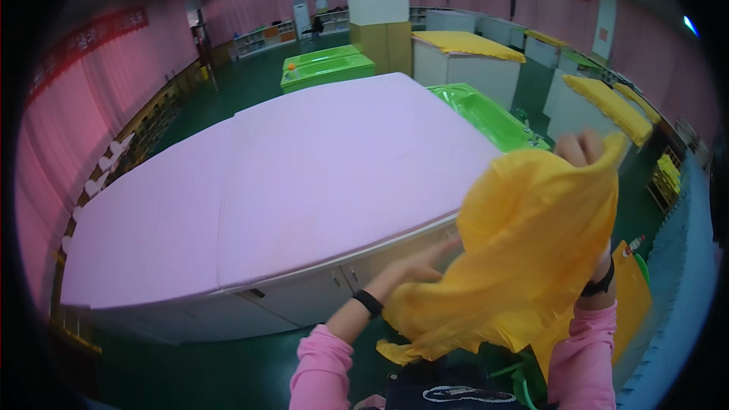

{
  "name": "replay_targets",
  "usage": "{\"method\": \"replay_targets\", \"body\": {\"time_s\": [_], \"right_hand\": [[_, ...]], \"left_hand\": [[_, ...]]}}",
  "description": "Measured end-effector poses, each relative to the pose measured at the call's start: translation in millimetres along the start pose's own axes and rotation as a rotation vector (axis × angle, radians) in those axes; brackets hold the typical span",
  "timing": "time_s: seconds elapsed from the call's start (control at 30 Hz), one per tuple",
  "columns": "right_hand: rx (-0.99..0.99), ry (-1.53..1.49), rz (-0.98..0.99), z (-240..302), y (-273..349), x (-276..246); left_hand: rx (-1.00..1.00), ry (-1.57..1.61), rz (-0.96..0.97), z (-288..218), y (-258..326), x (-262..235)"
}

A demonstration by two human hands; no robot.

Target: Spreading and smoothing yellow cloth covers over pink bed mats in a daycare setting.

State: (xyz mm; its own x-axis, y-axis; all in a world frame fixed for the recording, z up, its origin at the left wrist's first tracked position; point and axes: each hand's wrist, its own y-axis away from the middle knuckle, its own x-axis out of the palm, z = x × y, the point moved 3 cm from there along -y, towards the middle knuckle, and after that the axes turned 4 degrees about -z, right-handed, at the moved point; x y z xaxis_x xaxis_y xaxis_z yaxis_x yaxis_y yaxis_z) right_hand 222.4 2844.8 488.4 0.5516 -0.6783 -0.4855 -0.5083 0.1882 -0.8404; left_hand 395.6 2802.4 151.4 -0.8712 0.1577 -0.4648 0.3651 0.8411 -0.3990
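A thin yellow cloth (535, 235) hangs in loose folds in front of me, right of centre and partly smeared by motion. My right hand (579, 149) is raised and closed on its upper edge. Lower down, my left hand (425, 262) is beside the cloth's left side, its forefinger stretched out and thumb apart. Its other fingers are partly hidden, and I cannot tell whether it touches the fabric. Beyond both hands lies a wide padded pink tabletop (326, 175) on a white cabinet (304, 302).
A green basin (486, 115) with a tap adjoins the table's far right; another green tub (328, 68) stands behind. Yellow-covered tables (471, 44) are farther back by a pillar (377, 0). A blue padded edge (676, 281) runs along my right, near a yellow surface (630, 288).
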Motion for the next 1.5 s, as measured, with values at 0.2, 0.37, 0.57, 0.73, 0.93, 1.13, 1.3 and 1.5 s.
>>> {"method": "replay_targets", "body": {"time_s": [0.2,0.37,0.57,0.73,0.93,1.13,1.3,1.5], "right_hand": [[0.069,0.412,0.145,-51.3,41.2,-22.7],[0.568,-0.765,-0.134,-98.8,93.9,-43.9],[0.822,-1.586,-0.405,-176.7,154.0,-58.1],[0.921,-1.136,-0.076,-229.7,155.7,-60.3],[0.714,-0.572,0.21,-284.3,166.6,-37.0],[0.491,-0.498,0.178,-246.9,135.7,5.6],[0.439,-0.525,0.365,-249.4,146.1,34.4],[0.962,-0.764,0.951,-303.0,215.0,65.0]], "left_hand": [[-0.123,0.509,0.47,-3.3,-58.3,146.6],[-0.295,0.661,0.553,14.8,-39.2,193.8],[-0.255,0.064,-0.13,78.3,-25.7,94.0],[-0.414,-0.115,-0.574,30.5,33.9,-54.7],[-0.508,-0.487,0.411,-30.3,93.2,-58.1],[-0.91,-0.073,0.716,53.5,252.5,48.0],[-1.216,0.1,0.486,56.1,364.5,94.4],[-1.751,0.152,0.213,-27.3,395.6,8.6]]}}
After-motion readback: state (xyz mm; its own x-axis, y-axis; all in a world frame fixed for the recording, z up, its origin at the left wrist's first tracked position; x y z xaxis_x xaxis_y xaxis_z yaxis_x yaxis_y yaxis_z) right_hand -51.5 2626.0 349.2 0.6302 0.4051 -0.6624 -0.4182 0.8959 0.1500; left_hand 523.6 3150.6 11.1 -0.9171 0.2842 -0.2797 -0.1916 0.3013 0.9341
